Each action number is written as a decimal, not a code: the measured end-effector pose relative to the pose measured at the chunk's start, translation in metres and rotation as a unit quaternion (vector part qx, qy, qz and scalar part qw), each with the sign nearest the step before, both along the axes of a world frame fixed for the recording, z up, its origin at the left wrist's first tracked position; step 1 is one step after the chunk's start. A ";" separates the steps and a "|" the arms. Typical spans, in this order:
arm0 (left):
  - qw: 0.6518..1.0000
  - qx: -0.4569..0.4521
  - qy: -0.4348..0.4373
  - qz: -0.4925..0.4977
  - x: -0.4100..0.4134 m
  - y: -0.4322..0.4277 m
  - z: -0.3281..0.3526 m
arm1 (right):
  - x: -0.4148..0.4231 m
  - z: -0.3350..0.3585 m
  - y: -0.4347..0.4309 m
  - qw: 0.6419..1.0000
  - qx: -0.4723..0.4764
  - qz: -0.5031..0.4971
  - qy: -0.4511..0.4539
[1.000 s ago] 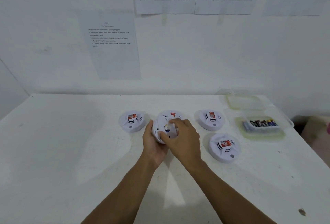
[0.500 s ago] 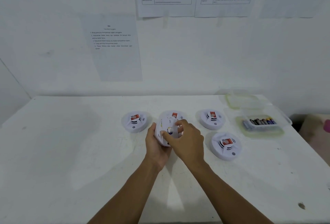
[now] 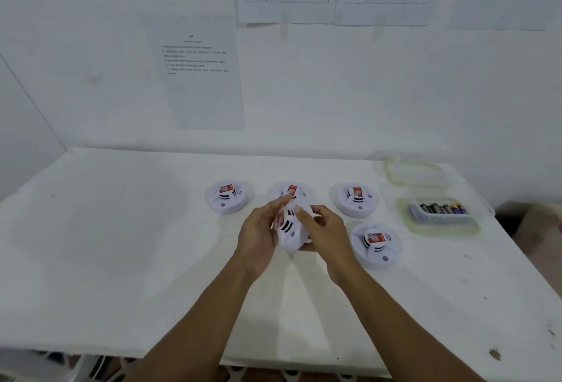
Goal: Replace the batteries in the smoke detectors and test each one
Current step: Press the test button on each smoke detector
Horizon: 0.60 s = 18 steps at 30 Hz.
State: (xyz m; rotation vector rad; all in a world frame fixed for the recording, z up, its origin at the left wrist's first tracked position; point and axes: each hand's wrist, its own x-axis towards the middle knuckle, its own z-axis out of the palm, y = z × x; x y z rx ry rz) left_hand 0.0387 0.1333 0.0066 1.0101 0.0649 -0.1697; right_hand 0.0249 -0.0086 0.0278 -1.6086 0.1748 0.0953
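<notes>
5 white smoke detectors show in the frame, 4 of them resting on the white table. At centre, the held detector sits between both hands, lifted just above the tabletop and tilted, its black vent slots facing the camera. The left hand cups its left edge with fingers curled behind it, while the right hand grips its right edge, thumb over the top face. Directly above the hands lies the middle detector, partly hidden by fingertips. Further left rests the left detector, and to the right the right detector. Just right of the right hand lies the near detector. At right centre, an open clear container holds batteries, its lid lying behind it.
</notes>
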 end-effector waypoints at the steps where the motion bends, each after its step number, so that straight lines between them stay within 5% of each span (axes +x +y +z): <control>1: 1.000 0.012 -0.011 0.002 -0.002 0.001 0.000 | -0.001 -0.002 -0.002 1.000 0.017 -0.003 0.014; 7: 0.986 0.166 0.002 0.016 -0.015 0.010 -0.010 | -0.011 -0.010 -0.010 0.988 0.152 0.005 0.042; 18: 0.979 0.186 -0.024 0.080 -0.026 0.018 -0.030 | -0.026 -0.032 -0.003 0.990 0.121 0.076 -0.015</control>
